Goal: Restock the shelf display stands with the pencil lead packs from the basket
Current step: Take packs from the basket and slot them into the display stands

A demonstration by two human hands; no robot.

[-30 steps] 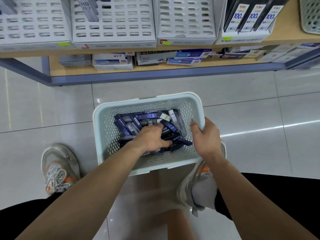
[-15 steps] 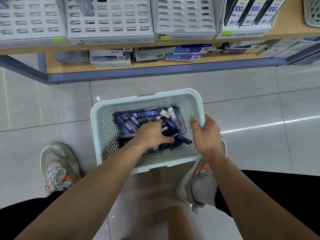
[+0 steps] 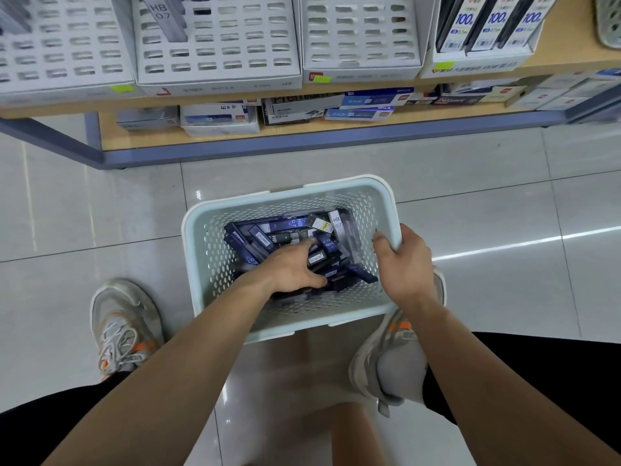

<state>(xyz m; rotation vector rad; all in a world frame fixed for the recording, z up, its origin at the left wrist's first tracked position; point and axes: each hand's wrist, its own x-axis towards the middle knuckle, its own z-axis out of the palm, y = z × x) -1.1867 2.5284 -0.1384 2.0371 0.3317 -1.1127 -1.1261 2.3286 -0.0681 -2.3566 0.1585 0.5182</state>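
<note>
A pale blue perforated basket [image 3: 215, 210] stands on the tiled floor between my feet. Inside lies a loose pile of dark blue and black pencil lead packs [image 3: 265, 238], some marked HB 0.7. My left hand [image 3: 289, 269] is down in the basket on the pile, thumb and fingers closed around a dark pack. My right hand [image 3: 403, 264] grips the basket's right rim, fingers curled over the edge. White slotted display stands [image 3: 218, 45] sit on the shelf above, mostly bare; one holds a single HB 0.7 pack [image 3: 164, 18].
A stand at the right [image 3: 484, 31] holds black packs marked 100. Flat stock boxes [image 3: 221, 117] lie on the low wooden shelf above a blue base rail. My shoes [image 3: 122, 327] flank the basket. Another basket's corner [image 3: 610, 21] shows at top right.
My left hand has shifted slightly within the pile, its fingers reaching further up among the packs. My right hand stays on the rim. The view tilted a little.
</note>
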